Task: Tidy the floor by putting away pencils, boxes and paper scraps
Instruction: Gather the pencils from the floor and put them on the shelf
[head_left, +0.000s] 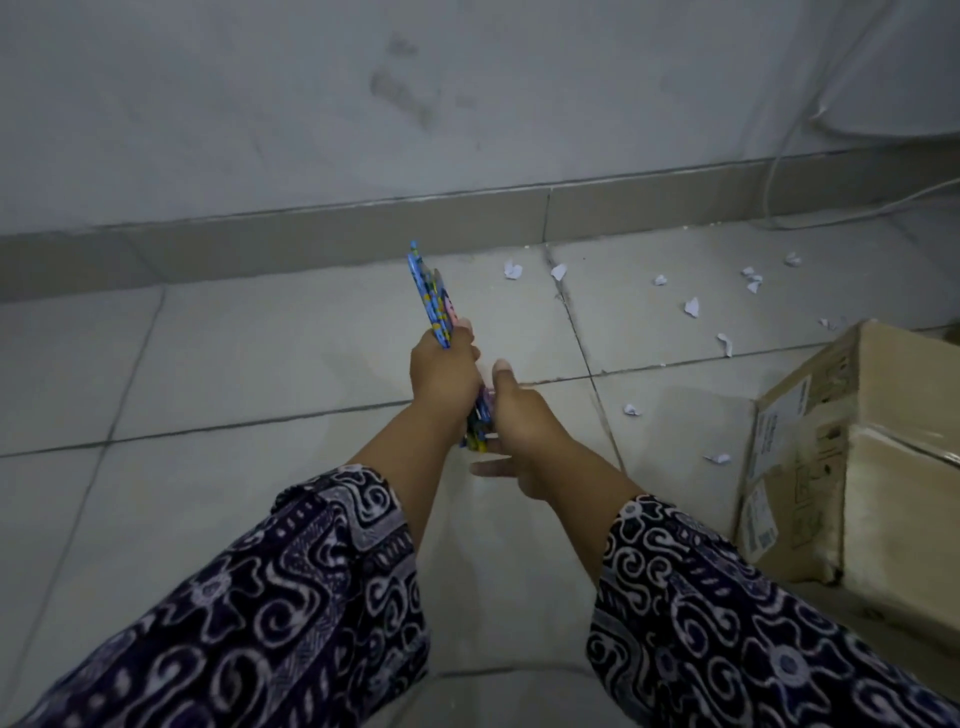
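the pencil step looks to be the one in hand. the left hand (444, 371) is clenched around a bundle of pencils (435, 299), whose patterned blue shafts stick up and away from the fist, while their lower ends show beneath it at the right hand (511, 415). the right hand sits against those lower ends with thumb raised and fingers fairly straight, seemingly squaring the bundle; whether it actually grips them i cannot tell.

taking the cardboard box (852, 457) as landmark: the pencils are held above the floor (234, 364) well to its left, and the paper scraps (691, 306) lie scattered on the tiles beyond and left of it, toward the wall (311, 104).

next, i judge, the bundle needs a container, none of which is visible, before the scraps and box are tackled.
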